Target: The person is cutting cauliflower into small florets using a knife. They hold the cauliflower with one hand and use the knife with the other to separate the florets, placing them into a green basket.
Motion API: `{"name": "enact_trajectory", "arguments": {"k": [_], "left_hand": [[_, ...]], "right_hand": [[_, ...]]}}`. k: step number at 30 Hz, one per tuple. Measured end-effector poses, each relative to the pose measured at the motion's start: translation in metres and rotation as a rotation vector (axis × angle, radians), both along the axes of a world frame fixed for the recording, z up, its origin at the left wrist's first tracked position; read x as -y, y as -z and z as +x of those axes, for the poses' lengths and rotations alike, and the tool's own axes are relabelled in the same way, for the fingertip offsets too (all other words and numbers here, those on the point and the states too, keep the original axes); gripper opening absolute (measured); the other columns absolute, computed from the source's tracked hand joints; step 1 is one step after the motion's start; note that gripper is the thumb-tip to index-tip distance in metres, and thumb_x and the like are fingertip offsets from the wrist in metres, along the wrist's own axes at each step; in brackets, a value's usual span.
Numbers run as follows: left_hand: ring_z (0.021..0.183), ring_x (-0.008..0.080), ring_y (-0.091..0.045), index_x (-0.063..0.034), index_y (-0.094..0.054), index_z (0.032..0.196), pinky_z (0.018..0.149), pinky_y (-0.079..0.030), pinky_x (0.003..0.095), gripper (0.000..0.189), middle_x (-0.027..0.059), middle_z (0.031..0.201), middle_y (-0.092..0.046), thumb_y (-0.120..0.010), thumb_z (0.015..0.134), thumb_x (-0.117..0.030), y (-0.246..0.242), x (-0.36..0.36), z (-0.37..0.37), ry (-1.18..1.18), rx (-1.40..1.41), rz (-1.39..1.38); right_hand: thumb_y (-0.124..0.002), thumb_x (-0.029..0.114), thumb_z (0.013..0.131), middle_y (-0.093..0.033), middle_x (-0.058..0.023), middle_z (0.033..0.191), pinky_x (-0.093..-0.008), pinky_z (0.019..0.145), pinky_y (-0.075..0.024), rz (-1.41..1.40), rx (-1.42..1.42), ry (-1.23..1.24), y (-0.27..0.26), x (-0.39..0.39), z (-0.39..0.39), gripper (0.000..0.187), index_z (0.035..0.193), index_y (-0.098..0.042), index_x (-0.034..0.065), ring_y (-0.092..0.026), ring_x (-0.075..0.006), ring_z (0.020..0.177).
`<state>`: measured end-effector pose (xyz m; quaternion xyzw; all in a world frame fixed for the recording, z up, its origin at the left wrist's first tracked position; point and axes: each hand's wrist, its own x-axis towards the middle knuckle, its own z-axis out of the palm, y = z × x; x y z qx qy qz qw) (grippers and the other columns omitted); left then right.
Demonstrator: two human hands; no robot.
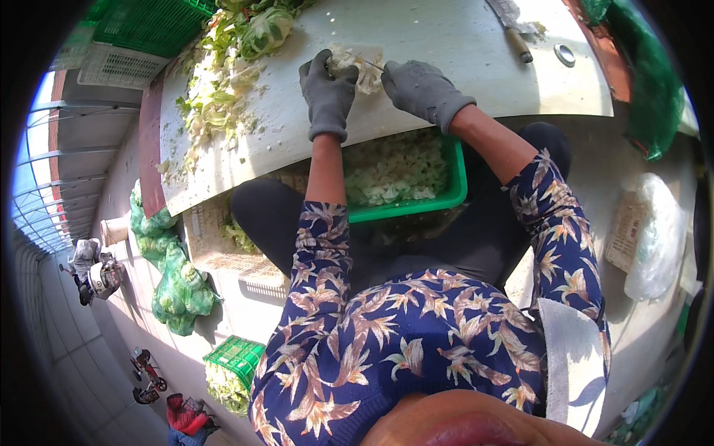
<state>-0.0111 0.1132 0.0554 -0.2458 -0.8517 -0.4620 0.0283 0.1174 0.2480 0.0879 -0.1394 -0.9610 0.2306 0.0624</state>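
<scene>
In a grey glove, my left hand [329, 103] grips a piece of cauliflower [368, 78] just above the white tabletop [268, 111]. My right hand [421, 89], gloved the same way, is closed around a small knife [371, 64]. Only its thin blade shows, touching the cauliflower; the handle is hidden in the fist. Below the table edge, between my knees, a green plastic tub [410, 212] holds many cut cauliflower florets [396, 173].
Cauliflower leaves and trimmings [217, 95] lie heaped on the table's left. A cleaver [517, 42] and a metal ring [564, 55] rest at the right. Green crates [150, 28] stand at far left. Net sacks of cauliflower [181, 290] sit on the floor.
</scene>
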Motion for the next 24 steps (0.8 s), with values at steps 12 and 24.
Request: {"name": "enact_trajectory", "arguments": {"k": [12, 24], "left_hand": [[0.107, 0.0315, -0.057, -0.0002, -0.067, 0.117, 0.096, -0.048, 0.0397, 0.052, 0.0157, 0.117, -0.056, -0.078, 0.073, -0.026, -0.006, -0.022, 0.007, -0.026, -0.065, -0.02], [0.116, 0.0354, -0.052, 0.0009, -0.063, 0.115, 0.102, -0.044, 0.0426, 0.051, 0.0172, 0.122, -0.054, -0.079, 0.074, -0.025, -0.009, -0.027, 0.008, -0.063, -0.045, -0.074]], "right_hand": [[-0.052, 0.013, 0.088, -0.072, -0.0234, 0.098, -0.0467, 0.083, -0.0553, 0.111, 0.031, 0.018, 0.007, -0.005, -0.008, 0.026, 0.102, -0.069, -0.0002, -0.071, -0.0383, 0.094], [-0.052, 0.013, 0.087, -0.073, -0.0224, 0.096, -0.0459, 0.082, -0.0559, -0.061, 0.283, -0.054, -0.026, -0.009, -0.027, 0.027, 0.095, -0.074, -0.0009, -0.072, -0.0367, 0.091]]}}
